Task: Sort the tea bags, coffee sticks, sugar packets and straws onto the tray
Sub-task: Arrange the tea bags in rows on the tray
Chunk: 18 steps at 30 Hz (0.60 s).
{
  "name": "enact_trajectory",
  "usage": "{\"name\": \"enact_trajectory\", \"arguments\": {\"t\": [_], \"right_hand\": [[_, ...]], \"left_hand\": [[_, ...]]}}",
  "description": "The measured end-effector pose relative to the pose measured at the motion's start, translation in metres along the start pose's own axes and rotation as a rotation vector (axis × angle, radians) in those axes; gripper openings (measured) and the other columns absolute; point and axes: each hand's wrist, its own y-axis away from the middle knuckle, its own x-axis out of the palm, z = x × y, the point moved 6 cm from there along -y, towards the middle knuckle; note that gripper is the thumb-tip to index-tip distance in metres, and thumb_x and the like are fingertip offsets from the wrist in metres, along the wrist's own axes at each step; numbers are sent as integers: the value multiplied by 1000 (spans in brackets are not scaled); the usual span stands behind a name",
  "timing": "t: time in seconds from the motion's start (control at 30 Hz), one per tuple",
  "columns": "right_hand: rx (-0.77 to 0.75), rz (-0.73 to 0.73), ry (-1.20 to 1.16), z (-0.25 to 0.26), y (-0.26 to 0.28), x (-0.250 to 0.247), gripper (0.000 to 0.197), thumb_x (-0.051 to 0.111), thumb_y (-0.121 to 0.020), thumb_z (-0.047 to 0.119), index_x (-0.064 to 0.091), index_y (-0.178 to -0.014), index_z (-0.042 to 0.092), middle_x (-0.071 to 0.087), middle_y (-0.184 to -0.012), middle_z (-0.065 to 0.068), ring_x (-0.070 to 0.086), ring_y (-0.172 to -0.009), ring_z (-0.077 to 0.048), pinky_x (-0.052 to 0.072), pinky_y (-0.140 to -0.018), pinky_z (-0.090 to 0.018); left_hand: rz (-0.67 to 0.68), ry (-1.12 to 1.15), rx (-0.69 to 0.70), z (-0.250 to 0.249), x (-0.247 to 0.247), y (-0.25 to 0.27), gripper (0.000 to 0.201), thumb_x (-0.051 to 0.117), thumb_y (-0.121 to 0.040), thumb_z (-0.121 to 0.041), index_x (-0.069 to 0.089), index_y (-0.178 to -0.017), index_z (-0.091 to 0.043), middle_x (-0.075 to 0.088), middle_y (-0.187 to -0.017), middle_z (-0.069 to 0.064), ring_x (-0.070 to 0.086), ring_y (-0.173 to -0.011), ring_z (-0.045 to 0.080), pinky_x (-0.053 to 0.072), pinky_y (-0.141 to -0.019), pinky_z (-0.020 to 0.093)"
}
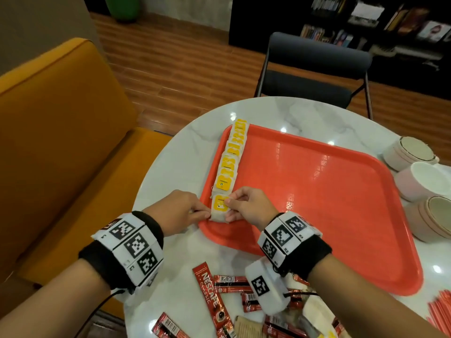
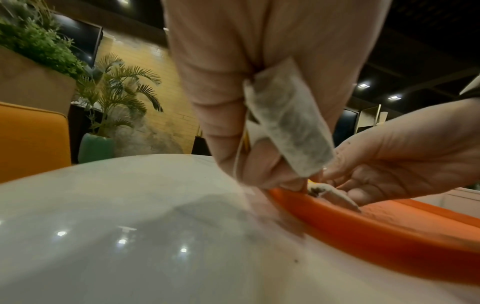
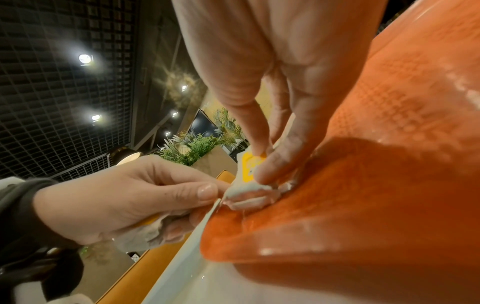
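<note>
The tea bag (image 1: 220, 208) between the fingers is a white paper pouch with a yellow tag on top, lying flat at the near left corner of the red tray (image 1: 317, 203). Just beyond the fingertips, a row of tea bags (image 1: 230, 157) with the same yellow tags runs away along the tray's left rim, each overlapping the next.

To the right of the fingers the tray floor is bare red plastic out to its far rim. Left of the fingers the raised rim meets the white marble table (image 1: 175, 157), close to the table's round edge.

The left hand (image 1: 177, 211) comes in from the left over the rim, thumb and forefinger pinching the tea bag's left edge; the left wrist view shows a spare tea bag (image 2: 288, 127) tucked under its curled fingers. The right hand (image 1: 246, 206) reaches from the right, wrist raised, thumb and forefinger pinching the yellow tag.

Behind both wrists, red coffee sticks (image 1: 219, 301) lie scattered on the table. 3 cups (image 1: 422, 176) stand right of the tray.
</note>
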Motion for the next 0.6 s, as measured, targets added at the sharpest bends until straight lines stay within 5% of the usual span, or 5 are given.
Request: {"name": "enact_trajectory", "arguments": {"t": [0.17, 0.33, 0.47, 0.6], "right_hand": [[-22, -20, 21, 8, -7, -3, 21, 56, -87, -2, 47, -71, 7, 53, -55, -12, 53, -32, -8, 50, -45, -21], [-103, -64, 90, 21, -10, -6, 22, 59, -86, 1, 48, -70, 11, 52, -56, -9, 49, -32, -6, 47, -38, -20], [-176, -135, 237, 24, -16, -13, 24, 65, -83, 7, 51, -67, 17, 55, -58, -3, 49, -45, -11, 42, -45, -24], [-183, -173, 299, 23, -19, -19, 26, 71, -78, 11, 52, -62, 20, 56, -61, 0, 49, -53, -10, 44, -61, -29]], "left_hand": [[-44, 23, -60, 8, -11, -3, 22, 55, -90, -35, 70, -98, -20, 48, -75, -14, 49, -70, 4, 38, -57, 6], [-124, 87, -95, 2, -19, -10, 23, 66, -81, -39, 53, -66, -28, 52, -68, -13, 58, -64, 12, 42, -52, 9], [-161, 24, -140, -5, -21, -18, 26, 67, -82, -38, 52, -73, -19, 47, -64, -11, 42, -51, 2, 34, -51, 14], [-160, -79, -159, -8, -17, -26, 26, 67, -81, -40, 53, -82, -19, 60, -86, 0, 56, -81, 15, 39, -71, 22]]}}
